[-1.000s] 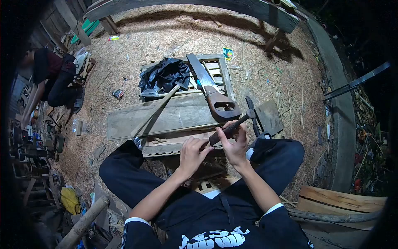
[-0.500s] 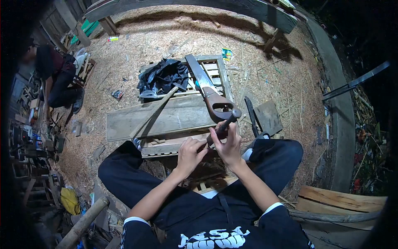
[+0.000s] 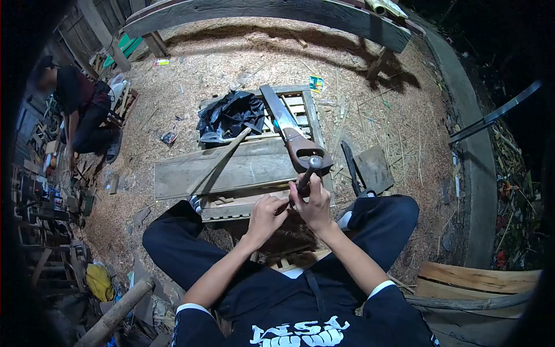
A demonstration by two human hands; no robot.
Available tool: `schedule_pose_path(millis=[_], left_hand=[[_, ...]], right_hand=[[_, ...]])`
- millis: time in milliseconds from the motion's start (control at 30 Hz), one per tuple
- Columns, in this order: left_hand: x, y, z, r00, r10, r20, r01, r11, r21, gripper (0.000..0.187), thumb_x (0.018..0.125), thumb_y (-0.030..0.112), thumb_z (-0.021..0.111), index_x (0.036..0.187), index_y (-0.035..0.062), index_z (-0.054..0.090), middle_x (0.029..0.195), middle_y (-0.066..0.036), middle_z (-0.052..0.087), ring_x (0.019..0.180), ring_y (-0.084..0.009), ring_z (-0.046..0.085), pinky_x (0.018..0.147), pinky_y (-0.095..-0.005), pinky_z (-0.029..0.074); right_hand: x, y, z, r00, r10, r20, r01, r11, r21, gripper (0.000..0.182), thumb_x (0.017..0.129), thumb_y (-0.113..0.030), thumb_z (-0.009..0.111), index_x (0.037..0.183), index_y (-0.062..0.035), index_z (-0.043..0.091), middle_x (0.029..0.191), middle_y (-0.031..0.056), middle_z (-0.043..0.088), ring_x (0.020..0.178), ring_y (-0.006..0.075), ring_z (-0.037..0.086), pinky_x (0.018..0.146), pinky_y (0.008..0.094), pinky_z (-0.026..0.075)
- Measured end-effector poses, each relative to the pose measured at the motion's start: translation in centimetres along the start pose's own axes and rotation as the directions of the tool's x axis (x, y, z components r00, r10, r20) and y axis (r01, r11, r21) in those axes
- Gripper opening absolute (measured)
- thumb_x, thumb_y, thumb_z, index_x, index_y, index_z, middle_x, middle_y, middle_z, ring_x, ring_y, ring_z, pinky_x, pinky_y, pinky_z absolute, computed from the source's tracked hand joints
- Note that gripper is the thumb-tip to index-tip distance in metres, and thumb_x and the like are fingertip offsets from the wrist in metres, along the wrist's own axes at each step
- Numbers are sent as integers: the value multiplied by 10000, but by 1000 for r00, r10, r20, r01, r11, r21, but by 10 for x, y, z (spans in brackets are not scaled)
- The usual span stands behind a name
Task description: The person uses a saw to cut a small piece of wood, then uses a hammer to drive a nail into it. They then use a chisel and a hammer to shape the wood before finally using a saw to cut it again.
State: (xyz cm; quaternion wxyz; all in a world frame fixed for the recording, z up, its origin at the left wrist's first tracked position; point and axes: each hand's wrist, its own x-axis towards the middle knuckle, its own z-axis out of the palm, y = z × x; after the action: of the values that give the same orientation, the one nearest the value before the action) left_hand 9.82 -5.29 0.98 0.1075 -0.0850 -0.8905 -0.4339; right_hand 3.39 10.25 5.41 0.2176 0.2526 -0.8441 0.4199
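Note:
My right hand (image 3: 312, 205) is closed around a dark tool (image 3: 306, 180) with a round metal end pointing up and away from me. Its exact kind does not show. Close beside it, my left hand (image 3: 266, 220) is closed, thumb and fingers pinched near the tool's lower end. What the left fingers hold is hidden. Just beyond the hands lies a handsaw (image 3: 298, 144) with a brown wooden handle, its blade pointing away. It rests across a slatted wooden platform (image 3: 317, 118) and a wide grey board (image 3: 248, 165).
A black plastic bag (image 3: 228, 118) and a slanted wooden stick (image 3: 222, 159) lie on the platform. To the right are a dark long-bladed tool (image 3: 350, 165) and a flat board (image 3: 376, 168). A person (image 3: 87, 110) crouches at far left. A heavy beam (image 3: 266, 17) spans the back.
The round metal end of the tool has swung left and now stands more upright. Both hands stay close together. The whole view has shifted slightly, and the person at left sits higher.

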Motion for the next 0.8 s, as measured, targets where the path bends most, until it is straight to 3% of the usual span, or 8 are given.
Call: schedule_pose_path(millis=[300, 367, 400, 500, 533, 633, 767, 800], left_hand=[[7, 5, -13, 1000, -28, 13, 28, 999, -22, 288, 801, 97, 777, 1079, 24, 751, 1002, -132, 723, 950, -322, 657, 849, -415, 537], [18, 17, -24, 988, 50, -145, -58, 997, -50, 295, 816, 106, 777, 1094, 12, 748, 1078, -140, 727, 1021, -324, 662, 914, -414, 531], [22, 18, -31, 991, 78, -113, -86, 994, -67, 366, 849, 124, 763, 1194, 12, 717, 1197, -152, 698, 1110, -332, 649, 981, -418, 509], [32, 29, -39, 980, 130, -150, -150, 979, -135, 431, 878, 157, 743, 1288, 39, 683, 1266, -160, 671, 1160, -330, 628, 1019, -424, 488], [35, 32, -40, 986, 145, -81, -156, 977, -146, 452, 918, 153, 713, 1350, 39, 642, 1339, -167, 643, 1225, -336, 605, 1070, -426, 454], [46, 40, -34, 994, 108, -24, -110, 950, -292, 427, 950, 167, 697, 1350, 27, 641, 1349, -174, 642, 1259, -346, 596, 1082, -432, 449], [44, 34, -29, 996, 83, -11, -82, 945, -316, 415, 967, 191, 703, 1331, -1, 647, 1308, -190, 674, 1224, -353, 627, 1072, -435, 459], [44, 34, -30, 997, 80, -12, -79, 946, -314, 415, 967, 191, 703, 1331, -1, 647, 1308, -190, 674, 1224, -353, 627, 1072, -435, 459]], right_hand=[[-3, -6, 2, 998, -40, -50, 38, 999, -38, 405, 868, -52, 810, 1108, 4, 489, 849, 173, 669, 690, 374, 698, 569, 441, 536], [-3, -9, -3, 999, -41, -22, 41, 999, -24, 435, 884, -84, 787, 1204, -6, 502, 952, 205, 623, 708, 418, 666, 574, 475, 536], [-3, -10, -5, 998, -57, -18, 57, 998, -35, 450, 889, -90, 784, 1221, -12, 489, 965, 193, 619, 707, 390, 668, 574, 459, 541], [-2, -12, -12, 1000, -26, -5, 27, 1000, 2, 450, 890, -89, 779, 1232, -10, 497, 966, 183, 621, 697, 357, 668, 575, 446, 542], [-2, -13, -15, 1000, 23, 17, -24, 1000, 4, 443, 898, -96, 766, 1253, -9, 515, 963, 170, 622, 719, 333, 676, 596, 444, 546], [3, -13, -23, 997, 43, 57, -45, 999, 28, 430, 906, -110, 755, 1265, -11, 540, 962, 160, 626, 761, 332, 682, 625, 446, 545], [12, -15, -33, 996, 29, 89, -28, 1000, -13, 342, 932, -126, 720, 1231, -15, 598, 969, 151, 639, 793, 337, 685, 656, 452, 538], [12, -17, -34, 995, 32, 96, -31, 999, -12, 382, 922, -111, 716, 1279, -15, 621, 986, 157, 639, 832, 342, 683, 700, 459, 541]])
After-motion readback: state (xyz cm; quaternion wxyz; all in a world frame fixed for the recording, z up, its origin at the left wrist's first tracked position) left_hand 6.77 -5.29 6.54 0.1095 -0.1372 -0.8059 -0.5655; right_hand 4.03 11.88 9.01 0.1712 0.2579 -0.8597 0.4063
